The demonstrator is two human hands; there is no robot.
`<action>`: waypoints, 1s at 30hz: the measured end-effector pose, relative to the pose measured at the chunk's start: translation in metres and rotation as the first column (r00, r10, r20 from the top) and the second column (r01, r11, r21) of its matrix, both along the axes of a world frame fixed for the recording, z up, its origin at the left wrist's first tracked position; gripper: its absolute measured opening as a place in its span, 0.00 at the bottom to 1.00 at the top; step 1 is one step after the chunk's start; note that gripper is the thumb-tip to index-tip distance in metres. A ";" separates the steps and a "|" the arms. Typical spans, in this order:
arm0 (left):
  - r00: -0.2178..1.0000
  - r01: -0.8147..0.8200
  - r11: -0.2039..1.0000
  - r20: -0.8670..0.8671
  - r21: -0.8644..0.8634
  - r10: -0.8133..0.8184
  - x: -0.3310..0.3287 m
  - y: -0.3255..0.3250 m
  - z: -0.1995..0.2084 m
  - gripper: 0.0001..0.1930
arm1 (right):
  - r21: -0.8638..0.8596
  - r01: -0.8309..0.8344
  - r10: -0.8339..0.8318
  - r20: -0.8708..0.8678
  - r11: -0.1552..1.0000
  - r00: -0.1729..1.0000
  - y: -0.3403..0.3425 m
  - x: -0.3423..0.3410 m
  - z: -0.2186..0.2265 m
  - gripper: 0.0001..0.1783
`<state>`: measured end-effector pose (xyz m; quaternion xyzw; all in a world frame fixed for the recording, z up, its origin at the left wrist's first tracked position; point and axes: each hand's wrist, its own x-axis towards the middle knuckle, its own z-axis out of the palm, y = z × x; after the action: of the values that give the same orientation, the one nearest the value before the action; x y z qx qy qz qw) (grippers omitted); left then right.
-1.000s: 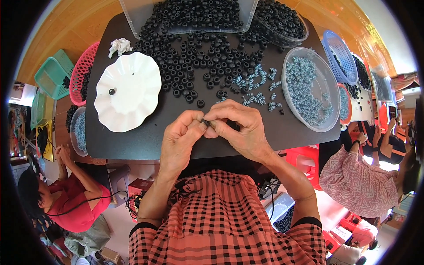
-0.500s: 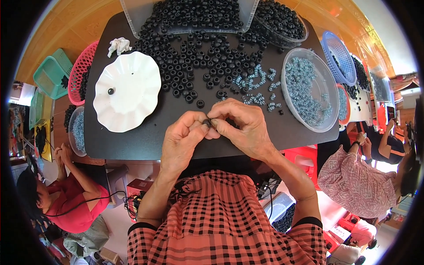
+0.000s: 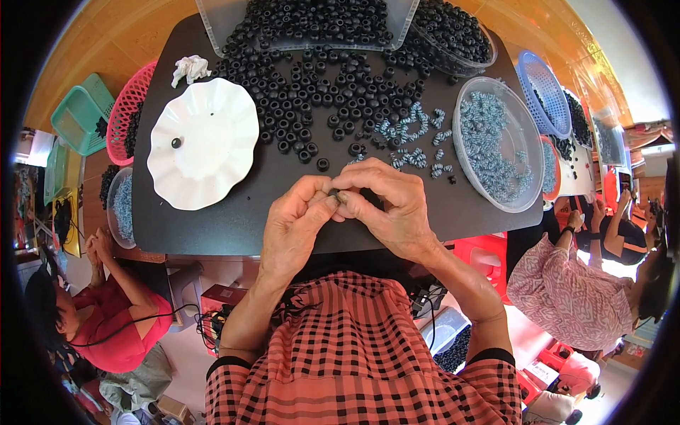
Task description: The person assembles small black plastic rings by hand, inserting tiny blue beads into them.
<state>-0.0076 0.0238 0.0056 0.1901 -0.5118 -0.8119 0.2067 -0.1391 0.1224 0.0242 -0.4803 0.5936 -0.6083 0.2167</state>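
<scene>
In front of my chest, over the near table edge, the fingertips of both hands meet at a small round black piece (image 3: 334, 193). My left hand (image 3: 292, 221) pinches it. My right hand (image 3: 392, 207) presses thumb and forefinger against its other side, hiding much of it. Just beyond lie loose round black hollow pieces (image 3: 290, 117), spread in a heap. Small blue-grey coil springs (image 3: 407, 157) lie to the right of them. A white scalloped plate (image 3: 205, 166) holds one black piece (image 3: 176, 143) and a tiny dark speck.
A clear bin (image 3: 414, 25) and round tub (image 3: 489, 64) of black pieces stand at the back. A clear bowl (image 3: 524, 202) of springs sits right, crumpled tissue (image 3: 191, 69) far left. Baskets stand on both sides. A person in red (image 3: 134, 319) sits left; others sit right.
Both hands stay together at the same spot with only slight finger movement. The black piece is more covered by the fingertips. The view has shifted very slightly.
</scene>
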 end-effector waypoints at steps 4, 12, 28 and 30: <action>0.997 -0.007 0.994 -0.077 0.111 0.016 -0.003 0.002 0.000 0.10 | 0.014 0.018 -0.017 -0.044 1.000 0.999 0.002 0.001 -0.002 0.16; 0.987 0.067 0.930 -0.164 0.362 -0.008 -0.007 0.000 0.001 0.11 | 0.005 0.070 -0.067 -0.202 0.998 0.977 0.000 0.005 -0.008 0.23; 0.984 0.146 0.853 -0.164 0.501 -0.072 -0.012 -0.002 -0.004 0.11 | -0.088 0.149 -0.170 -0.328 0.985 0.929 -0.001 0.004 -0.011 0.20; 0.985 0.138 0.868 -0.161 0.477 -0.068 -0.012 -0.005 -0.003 0.11 | -0.066 0.143 -0.156 -0.293 0.988 0.943 -0.001 0.004 -0.010 0.20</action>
<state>-0.0191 0.0187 0.0029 0.1514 -0.2853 -0.9355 0.1436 -0.1348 0.1212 0.0145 -0.5247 0.6404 -0.5568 0.0676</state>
